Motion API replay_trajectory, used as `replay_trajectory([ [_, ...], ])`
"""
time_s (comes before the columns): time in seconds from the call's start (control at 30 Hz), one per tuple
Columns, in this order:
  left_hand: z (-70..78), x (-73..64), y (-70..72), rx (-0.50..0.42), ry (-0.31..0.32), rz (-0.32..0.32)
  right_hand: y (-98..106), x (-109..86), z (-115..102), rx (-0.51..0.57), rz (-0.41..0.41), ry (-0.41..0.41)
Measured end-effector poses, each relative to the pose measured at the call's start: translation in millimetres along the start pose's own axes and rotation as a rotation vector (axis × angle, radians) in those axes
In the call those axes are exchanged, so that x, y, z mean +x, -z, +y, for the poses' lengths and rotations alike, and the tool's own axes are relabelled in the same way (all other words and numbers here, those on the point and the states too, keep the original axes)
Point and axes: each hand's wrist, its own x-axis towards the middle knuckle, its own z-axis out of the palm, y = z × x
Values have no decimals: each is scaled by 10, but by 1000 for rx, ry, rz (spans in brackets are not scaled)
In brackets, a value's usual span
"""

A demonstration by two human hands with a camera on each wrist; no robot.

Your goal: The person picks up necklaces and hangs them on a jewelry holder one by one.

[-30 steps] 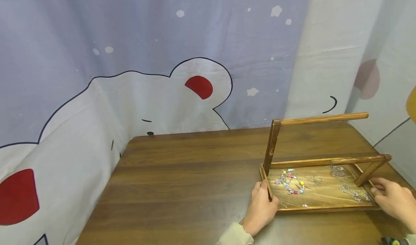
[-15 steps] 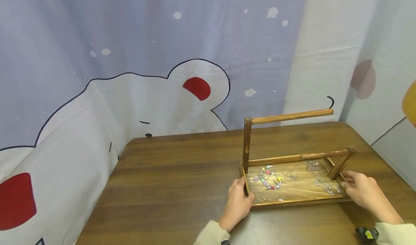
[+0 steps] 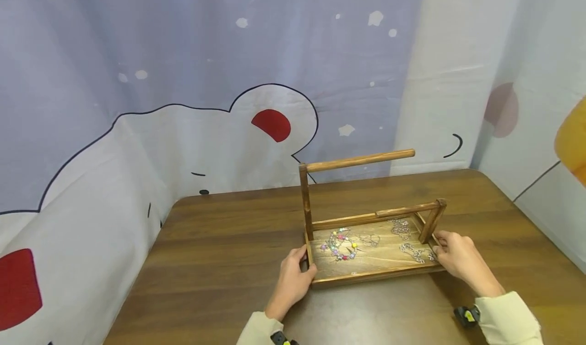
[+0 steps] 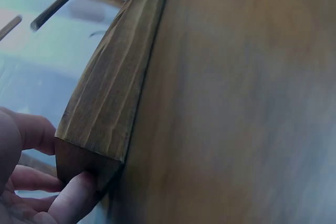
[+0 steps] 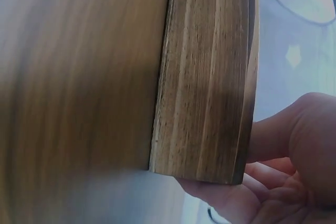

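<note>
Grasping the wooden tray (image 3: pixel 375 276) by opposite ends, left fingers (image 4: pixel 73 198) and right fingers (image 5: pixel 231 196), some tips apparently hidden behind wood.

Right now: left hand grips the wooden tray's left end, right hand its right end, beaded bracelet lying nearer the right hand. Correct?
Not quite: the beaded bracelet lies nearer the left hand, per the head view. Rest stands: both hands grip the wooden tray, right hand at its right end.

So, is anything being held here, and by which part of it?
Yes, the wooden tray: the left hand grips its left end, and the right hand grips its right end.
</note>
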Motion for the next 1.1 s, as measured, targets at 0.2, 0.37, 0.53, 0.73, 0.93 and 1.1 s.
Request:
replay_trajectory([
  [0.2,-64,6,136,35,14,5,-82,30,-119,39,28,24],
  [0.37,-208,40,382,61,18,-37,-222,44,-324,65,54,25],
  [0.53,-299,73,512,69,56,-36,-292,27,-449,92,41,22],
  [0.73,-295,90,551,81,53,-45,-272,17,-465,124,7,30],
  [0.93,-262,83,553,109,51,-30,-263,28,-452,153,-25,38],
  [1.1,-249,76,546,99,64,-23,-249,44,-437,193,-66,47],
])
